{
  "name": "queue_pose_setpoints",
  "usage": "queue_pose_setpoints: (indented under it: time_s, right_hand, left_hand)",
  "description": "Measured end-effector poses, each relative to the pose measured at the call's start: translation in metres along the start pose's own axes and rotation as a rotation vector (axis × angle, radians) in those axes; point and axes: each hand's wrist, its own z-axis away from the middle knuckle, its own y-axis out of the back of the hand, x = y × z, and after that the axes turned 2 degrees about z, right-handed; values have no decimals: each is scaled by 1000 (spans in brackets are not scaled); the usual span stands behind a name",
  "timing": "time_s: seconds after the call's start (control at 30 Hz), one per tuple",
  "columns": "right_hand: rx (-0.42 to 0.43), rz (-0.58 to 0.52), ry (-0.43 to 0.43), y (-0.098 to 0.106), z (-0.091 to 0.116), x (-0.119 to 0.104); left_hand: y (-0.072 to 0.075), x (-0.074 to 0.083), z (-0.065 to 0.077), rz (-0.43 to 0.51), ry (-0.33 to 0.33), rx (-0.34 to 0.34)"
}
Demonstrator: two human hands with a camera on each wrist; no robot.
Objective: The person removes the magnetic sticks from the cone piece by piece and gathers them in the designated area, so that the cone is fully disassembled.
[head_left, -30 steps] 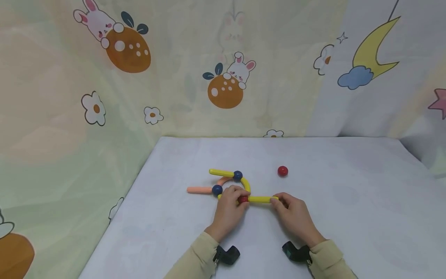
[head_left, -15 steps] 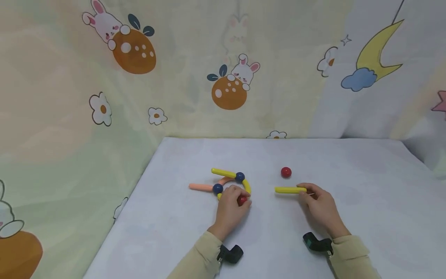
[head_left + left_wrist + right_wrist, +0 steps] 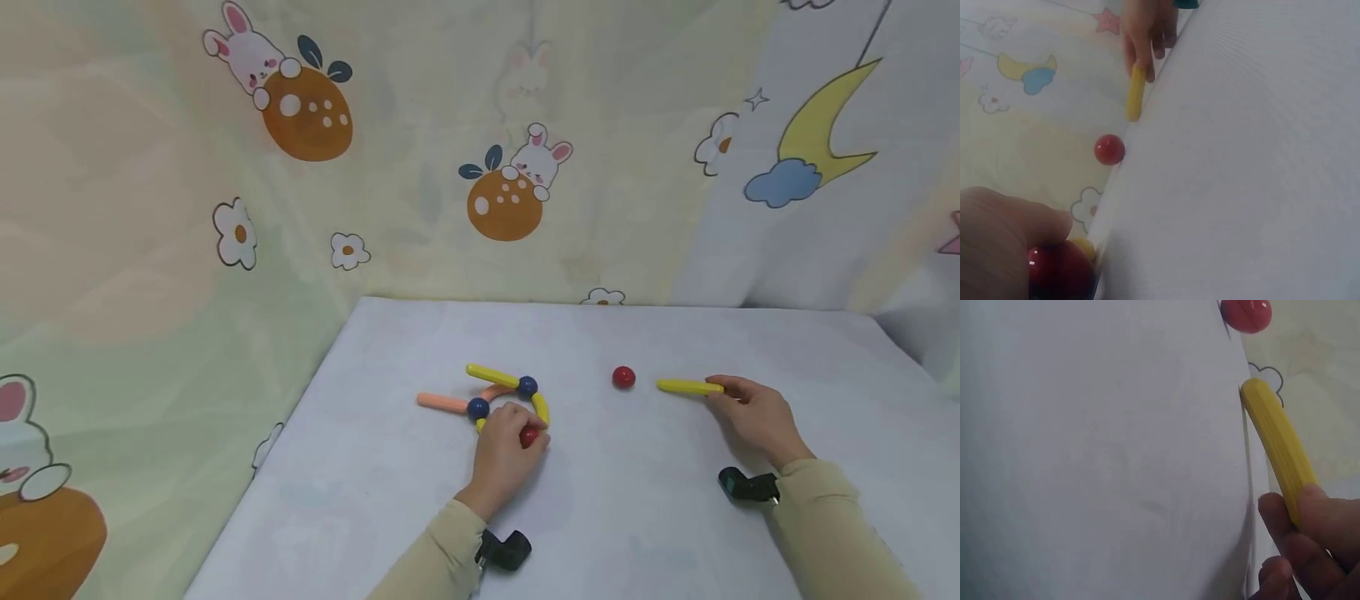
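My left hand (image 3: 504, 458) grips a red ball (image 3: 529, 436) between thumb and fingers, at the near end of a joined figure of sticks and balls. A curved yellow stick (image 3: 541, 408) runs from beside that ball to a blue ball (image 3: 528, 386), which also bears a straight yellow stick (image 3: 491, 375). A second blue ball (image 3: 478, 408) joins a straight peach stick (image 3: 442, 403) and a curved peach one (image 3: 495, 391). Part of the figure is hidden behind my left hand. Farther right, my right hand (image 3: 757, 421) pinches one end of a loose yellow stick (image 3: 1280, 447).
A single red ball (image 3: 624, 377) lies between the figure and the loose yellow stick. The white tabletop (image 3: 622, 508) ends at the back against a patterned cloth (image 3: 405, 183). Each wrist carries a black camera (image 3: 506, 550).
The right hand has drawn its yellow stick off the red ball in the left hand and carried it right and farther back. The left hand stays on its ball. The view has shifted slightly.
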Motion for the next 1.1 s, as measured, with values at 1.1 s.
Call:
queue_pose_setpoints:
  time_s: [1.1]
  right_hand:
    - [-32,176,89,-8,-30,9]
  left_hand:
    - [1,2,1,37,6,1]
